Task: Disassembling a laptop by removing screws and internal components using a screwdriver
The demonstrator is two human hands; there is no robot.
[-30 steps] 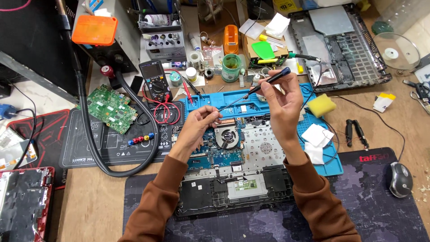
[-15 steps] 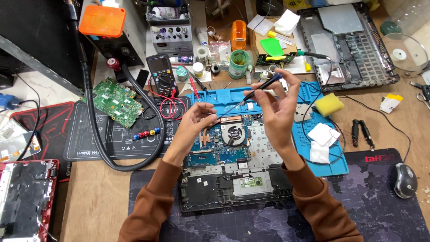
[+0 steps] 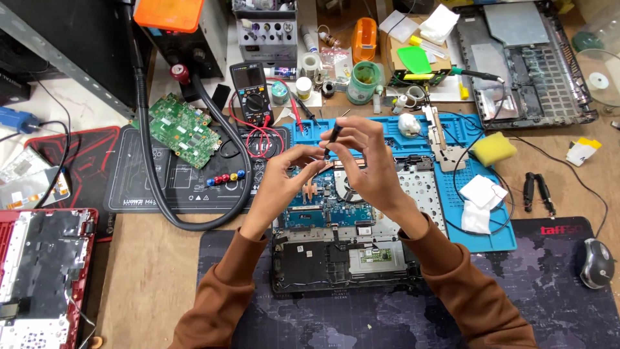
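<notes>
Over the last second the person's two hands have drawn together above the opened black laptop chassis (image 3: 342,249), which has its blue motherboard and copper heat pipe exposed. A second ago the right hand (image 3: 369,169) held the slim black screwdriver (image 3: 332,137) up and off to the right of the chassis while the left hand (image 3: 282,182) rested low by the fan; now both hover just over the heat pipe, fingertips nearly meeting. The right hand pinches the screwdriver near its lower end, the shaft tilted up and away from the person. The left hand's thumb and forefinger are pressed together at the tool's tip, but whether they hold a screw is too small to tell. This reads as work on the tool's tip itself, not on the board. The chassis lies partly on the blue silicone repair mat (image 3: 491,223), its front edge on the dark desk mat (image 3: 536,291). A yellow sponge (image 3: 494,148) sits right of the chassis, a black multimeter (image 3: 252,95) behind it.
</notes>
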